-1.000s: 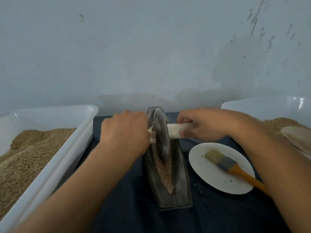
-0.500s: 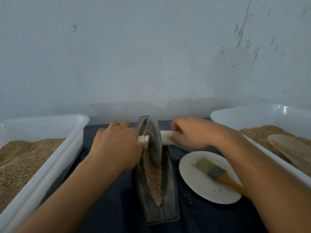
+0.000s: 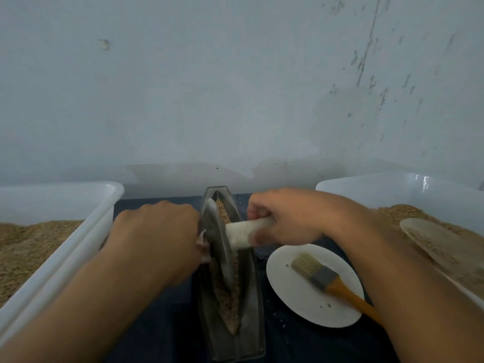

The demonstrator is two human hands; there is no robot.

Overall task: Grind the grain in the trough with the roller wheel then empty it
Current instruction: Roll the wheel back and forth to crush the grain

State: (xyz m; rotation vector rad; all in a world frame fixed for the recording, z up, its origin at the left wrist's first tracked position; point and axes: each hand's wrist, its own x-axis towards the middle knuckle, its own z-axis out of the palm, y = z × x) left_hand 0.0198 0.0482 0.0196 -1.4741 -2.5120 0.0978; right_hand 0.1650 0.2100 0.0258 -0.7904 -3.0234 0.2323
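A dark boat-shaped trough (image 3: 250, 323) stands lengthwise on the dark cloth, with brown grain (image 3: 227, 297) along its groove. A grey roller wheel (image 3: 218, 239) stands upright in the groove, about midway along. A white handle (image 3: 245, 231) runs through the wheel. My right hand (image 3: 285, 218) grips the handle's right end. My left hand (image 3: 157, 237) curls round the left end, which it almost wholly hides.
A white bin of grain (image 3: 78, 247) stands at the left. Another white bin (image 3: 366, 189) at the right holds grain and a pale disc (image 3: 440, 244). A white plate (image 3: 301, 297) with a wooden-handled brush (image 3: 324, 277) lies right of the trough. A wall rises close behind.
The wheel has rolled back toward me along the trough, baring grain at the far end. Both hands came back with the handle.
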